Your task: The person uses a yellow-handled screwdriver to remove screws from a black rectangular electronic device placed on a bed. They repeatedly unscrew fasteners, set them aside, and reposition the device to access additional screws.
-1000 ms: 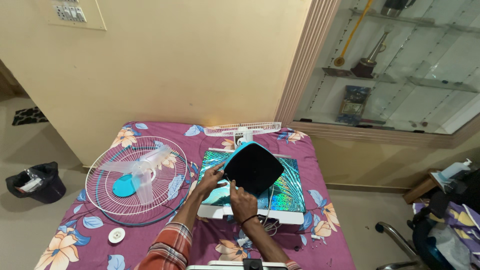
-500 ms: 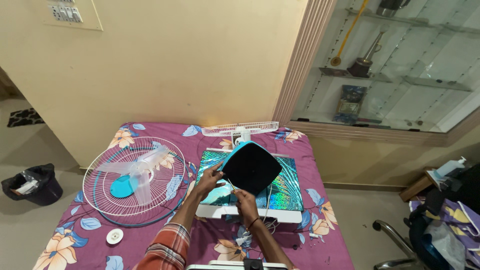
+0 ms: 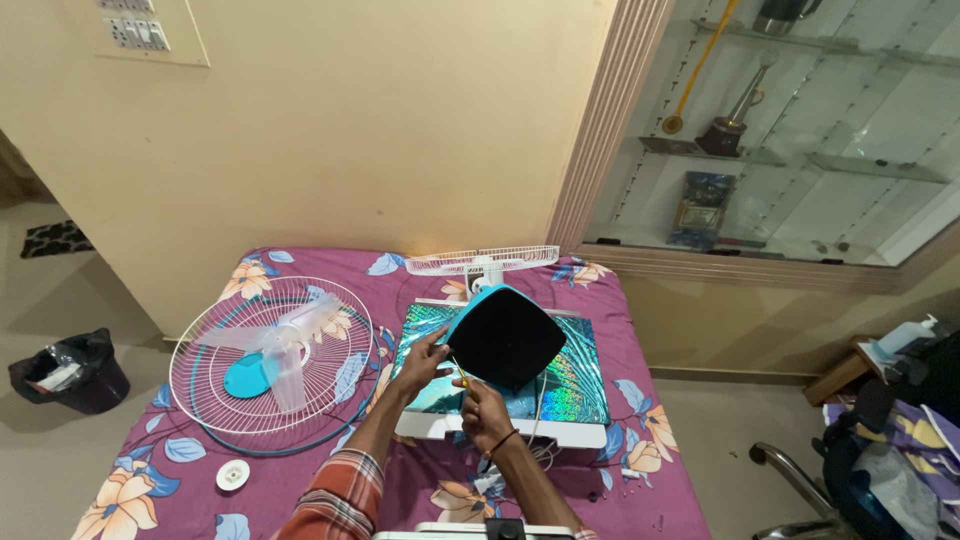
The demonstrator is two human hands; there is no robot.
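Two hands work at the fan base (image 3: 503,335), which stands tilted on a shiny board (image 3: 580,385). Right hand (image 3: 482,410) has its fingers pinched on a thin yellow tool (image 3: 458,368). Left hand (image 3: 425,355) grips the base's edge. Farther left lies the fan cage (image 3: 200,395)

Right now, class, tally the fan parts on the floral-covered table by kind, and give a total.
Fan base, blue with black underside, steadied by left hand: 1
Wire fan guards: 2, one lying flat, one on edge at the back
Clear fan blade: 1
Blue round cap: 1
Small white round cap: 1
Total: 6
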